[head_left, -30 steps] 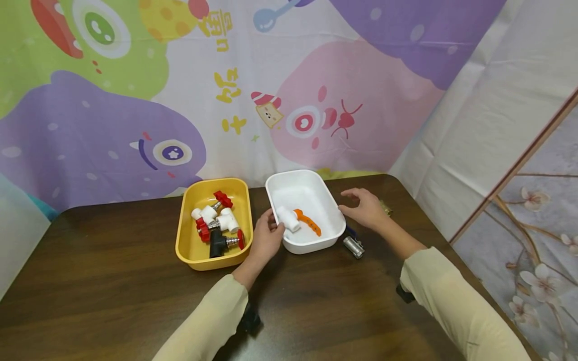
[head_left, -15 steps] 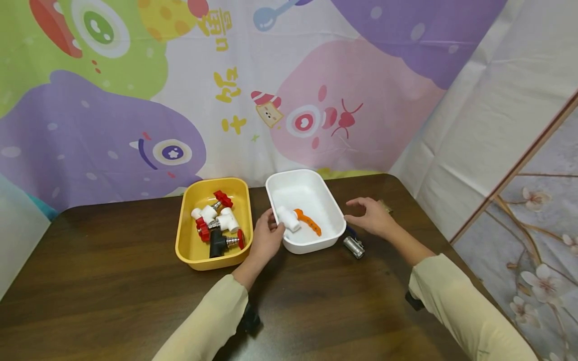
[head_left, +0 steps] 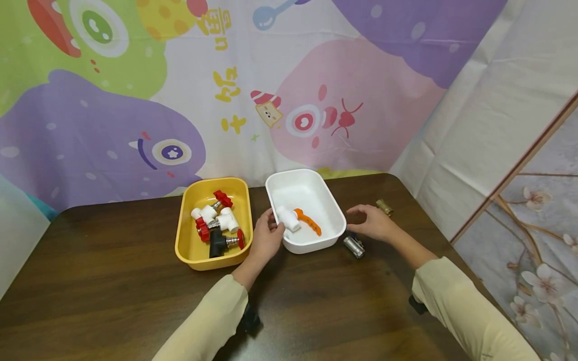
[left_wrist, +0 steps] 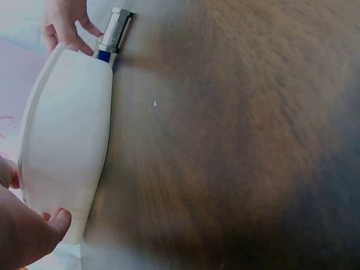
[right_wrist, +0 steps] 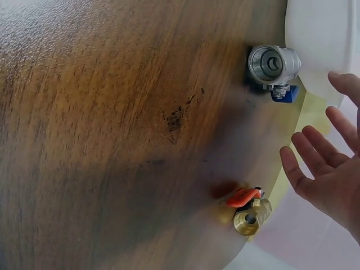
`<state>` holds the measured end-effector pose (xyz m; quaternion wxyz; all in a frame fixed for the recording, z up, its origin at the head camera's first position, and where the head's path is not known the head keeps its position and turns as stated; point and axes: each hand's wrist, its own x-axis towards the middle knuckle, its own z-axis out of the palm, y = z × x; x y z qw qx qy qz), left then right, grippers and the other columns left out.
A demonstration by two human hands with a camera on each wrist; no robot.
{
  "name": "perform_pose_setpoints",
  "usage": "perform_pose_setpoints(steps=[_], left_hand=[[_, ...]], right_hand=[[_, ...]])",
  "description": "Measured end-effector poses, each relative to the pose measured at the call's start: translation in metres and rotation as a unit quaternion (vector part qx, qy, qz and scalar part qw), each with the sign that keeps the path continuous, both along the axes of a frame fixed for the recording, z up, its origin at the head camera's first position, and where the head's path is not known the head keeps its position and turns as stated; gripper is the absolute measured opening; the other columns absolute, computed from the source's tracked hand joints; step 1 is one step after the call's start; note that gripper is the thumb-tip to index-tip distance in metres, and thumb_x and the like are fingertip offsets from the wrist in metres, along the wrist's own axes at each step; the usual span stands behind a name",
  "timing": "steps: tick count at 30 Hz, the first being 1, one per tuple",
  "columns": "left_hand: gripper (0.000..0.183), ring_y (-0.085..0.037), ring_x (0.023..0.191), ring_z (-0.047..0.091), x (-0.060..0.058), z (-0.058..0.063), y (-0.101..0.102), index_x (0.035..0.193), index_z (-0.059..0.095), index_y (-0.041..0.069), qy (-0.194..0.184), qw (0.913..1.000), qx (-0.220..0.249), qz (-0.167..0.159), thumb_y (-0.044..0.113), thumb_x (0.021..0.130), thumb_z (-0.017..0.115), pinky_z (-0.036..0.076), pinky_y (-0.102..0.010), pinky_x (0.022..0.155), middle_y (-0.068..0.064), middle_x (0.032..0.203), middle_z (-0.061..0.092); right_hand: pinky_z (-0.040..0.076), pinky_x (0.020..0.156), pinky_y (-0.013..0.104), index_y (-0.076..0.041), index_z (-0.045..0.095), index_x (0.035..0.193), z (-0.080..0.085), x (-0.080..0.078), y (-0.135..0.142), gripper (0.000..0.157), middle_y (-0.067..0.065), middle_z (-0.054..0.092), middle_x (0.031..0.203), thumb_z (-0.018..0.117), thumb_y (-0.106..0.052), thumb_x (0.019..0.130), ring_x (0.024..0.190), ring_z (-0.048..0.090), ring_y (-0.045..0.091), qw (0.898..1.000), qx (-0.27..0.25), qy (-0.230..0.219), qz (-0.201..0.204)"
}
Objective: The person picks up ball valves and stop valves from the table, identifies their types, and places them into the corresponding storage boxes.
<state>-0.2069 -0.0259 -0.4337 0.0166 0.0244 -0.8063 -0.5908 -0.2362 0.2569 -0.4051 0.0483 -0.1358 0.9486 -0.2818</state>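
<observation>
My left hand (head_left: 267, 238) holds the white plastic tray (head_left: 308, 246) at its near left corner, thumb and fingers around the rim. In the tray lies a white plastic valve (head_left: 290, 219) with an orange lever handle (head_left: 310, 223). My right hand (head_left: 369, 223), fingers loosely bent and holding nothing, hovers off the tray's right side. Close to it, a silver ball valve (head_left: 354, 247) with a blue handle (right_wrist: 284, 94) lies on the table beside the tray. Farther right sits a brass ball valve (head_left: 385, 207); the right wrist view shows its orange-red handle (right_wrist: 244, 197).
A yellow tray (head_left: 182, 250) stands left of the white one, holding several valves: white ones with red handwheels (head_left: 223, 199) and a black one (head_left: 218, 244). Behind the brown wooden table (head_left: 135, 301) hangs a cartoon-printed cloth (head_left: 239, 145); another fabric covers the right side.
My right hand has drawn back a little to the right and lowered near the silver valve, leaving the brass valve more visible. My left hand and both trays stay in place.
</observation>
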Motion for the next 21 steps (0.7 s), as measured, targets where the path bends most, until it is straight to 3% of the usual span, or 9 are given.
perform_pose_setpoints(steps=[21], left_hand=[[0.053,-0.026,0.109,0.054,-0.002,-0.0028,-0.0009,0.14,0.036,0.001,-0.01,0.9999,0.004,-0.001,0.015,0.092,0.054,0.05,-0.037,0.095,-0.016,0.125,0.049]], right_hand=[[0.048,0.089,0.046,-0.003,0.059,0.12,-0.0101,0.0033,-0.0009,0.055,0.017,0.062,0.117,0.075,-0.033,0.077,0.108,0.057,0.032,0.998,0.023,-0.051,0.006]])
